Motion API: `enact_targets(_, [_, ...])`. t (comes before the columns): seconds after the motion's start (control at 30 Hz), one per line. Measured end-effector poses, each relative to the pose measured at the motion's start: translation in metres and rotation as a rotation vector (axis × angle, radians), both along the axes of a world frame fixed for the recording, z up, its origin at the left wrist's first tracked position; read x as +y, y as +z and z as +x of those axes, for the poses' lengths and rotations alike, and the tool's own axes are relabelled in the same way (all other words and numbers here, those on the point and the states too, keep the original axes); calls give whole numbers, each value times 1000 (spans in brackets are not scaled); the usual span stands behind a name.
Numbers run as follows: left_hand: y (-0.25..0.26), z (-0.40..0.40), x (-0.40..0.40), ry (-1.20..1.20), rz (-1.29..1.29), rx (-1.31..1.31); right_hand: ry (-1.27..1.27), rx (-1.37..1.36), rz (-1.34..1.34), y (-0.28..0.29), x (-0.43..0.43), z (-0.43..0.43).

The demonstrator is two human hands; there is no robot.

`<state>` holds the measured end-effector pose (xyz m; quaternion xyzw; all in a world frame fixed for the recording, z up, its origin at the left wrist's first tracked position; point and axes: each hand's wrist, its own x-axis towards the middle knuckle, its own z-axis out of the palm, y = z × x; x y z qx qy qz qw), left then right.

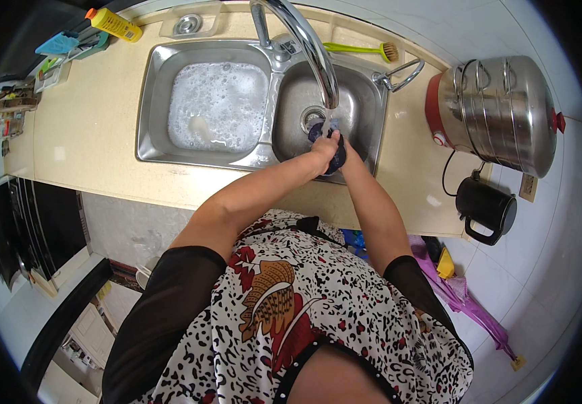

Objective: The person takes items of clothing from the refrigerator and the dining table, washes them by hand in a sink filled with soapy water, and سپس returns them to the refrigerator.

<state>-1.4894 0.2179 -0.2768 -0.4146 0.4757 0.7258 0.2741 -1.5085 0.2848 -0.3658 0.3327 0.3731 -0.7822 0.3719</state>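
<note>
Under the chrome faucet [316, 55], water runs onto a wet dark navy cloth item [339, 160] in the right-hand sink basin [291, 101]. My left hand [324, 150] grips this cloth from the near side. My right hand [348, 151] is pressed up against it, closed around the cloth and partly hidden by it. Both hands are together over the basin's front part, just nearer than the drain strainer [312, 115]. To the left, the other steel basin [157, 101] holds sudsy water [220, 96], with a pale object [199, 128] showing at the surface.
Behind the faucet lies a green-handled brush [361, 49]. A steel steamer [498, 108] and a black electric kettle [485, 207] occupy the right end of the counter [89, 136]. At the back left are a yellow bottle [117, 25] and a clear tray [190, 20]. A purple umbrella [467, 308] hangs at right.
</note>
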Motion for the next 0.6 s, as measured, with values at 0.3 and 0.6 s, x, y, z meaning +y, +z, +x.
enact_targets(0.3, [-30,-28,-57,-592,-932,165,-141,-153,151,4,-11,13])
enact_targets(0.6, [-70,-8,-45,-128,-333,189,-159,-269,296,-9,6,16])
